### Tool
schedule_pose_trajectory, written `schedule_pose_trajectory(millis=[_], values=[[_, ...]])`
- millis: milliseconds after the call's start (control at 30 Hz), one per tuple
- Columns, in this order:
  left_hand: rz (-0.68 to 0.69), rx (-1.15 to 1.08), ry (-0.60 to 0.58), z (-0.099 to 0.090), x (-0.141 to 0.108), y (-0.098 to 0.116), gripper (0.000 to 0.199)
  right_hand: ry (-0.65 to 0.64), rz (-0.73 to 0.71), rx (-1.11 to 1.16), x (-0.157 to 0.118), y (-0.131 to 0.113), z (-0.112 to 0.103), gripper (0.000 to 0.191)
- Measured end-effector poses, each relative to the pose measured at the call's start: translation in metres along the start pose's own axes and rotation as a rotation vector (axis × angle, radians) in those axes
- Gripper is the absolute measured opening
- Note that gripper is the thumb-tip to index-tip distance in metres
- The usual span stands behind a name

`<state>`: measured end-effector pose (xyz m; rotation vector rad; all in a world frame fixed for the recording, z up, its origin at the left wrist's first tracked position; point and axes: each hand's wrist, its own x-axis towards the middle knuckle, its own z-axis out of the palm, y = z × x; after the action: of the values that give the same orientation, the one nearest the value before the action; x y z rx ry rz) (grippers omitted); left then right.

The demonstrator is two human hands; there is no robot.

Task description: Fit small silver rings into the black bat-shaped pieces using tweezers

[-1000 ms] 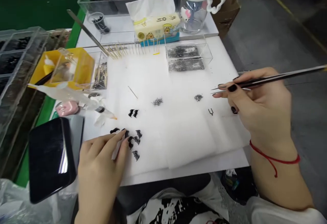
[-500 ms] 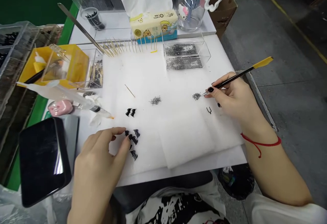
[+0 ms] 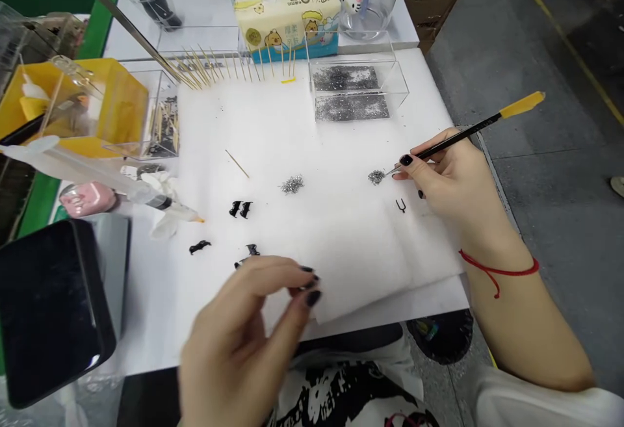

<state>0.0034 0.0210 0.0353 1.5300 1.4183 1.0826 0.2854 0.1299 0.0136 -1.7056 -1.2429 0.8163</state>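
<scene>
Dressed in white, black and red

With the view as a clock face, the right hand is at three o'clock, its visible nails painted glossy black. At four o'clock, a thin red cord bracelet circles the forearm; a loose end hangs from it, finishing in a small knot. The forearm is bare up to a loose, softly creased white sleeve, between four and five o'clock. The left hand, at seven o'clock, has black-painted nails too. At six o'clock is a white garment with a bold, ragged black print. At half past five, a thin red curve is cut off by the bottom edge.
</scene>
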Motion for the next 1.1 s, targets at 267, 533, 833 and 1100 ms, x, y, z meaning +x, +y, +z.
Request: schedule_pose_trajectory(millis=[267,533,833,1100], values=[[-0.059,-0.629,-0.292,0.038,0.016,-0.007,0.031,0.005,-0.032,0.107,0.001,0.003,0.0,0.025],[-0.21,-0.783,-0.136,0.043,0.022,-0.008,0.03,-0.311,-0.056,0.44,-0.031,-0.022,0.008,0.025],[-0.324,-0.788,-0.077,0.044,0.016,-0.009,0.031,-0.166,-0.064,0.398,-0.076,-0.036,0.031,0.026],[-0.313,-0.712,-0.034,0.046,0.015,-0.009,0.035,-0.206,-0.241,0.484,-0.068,-0.045,0.036,0.044]])
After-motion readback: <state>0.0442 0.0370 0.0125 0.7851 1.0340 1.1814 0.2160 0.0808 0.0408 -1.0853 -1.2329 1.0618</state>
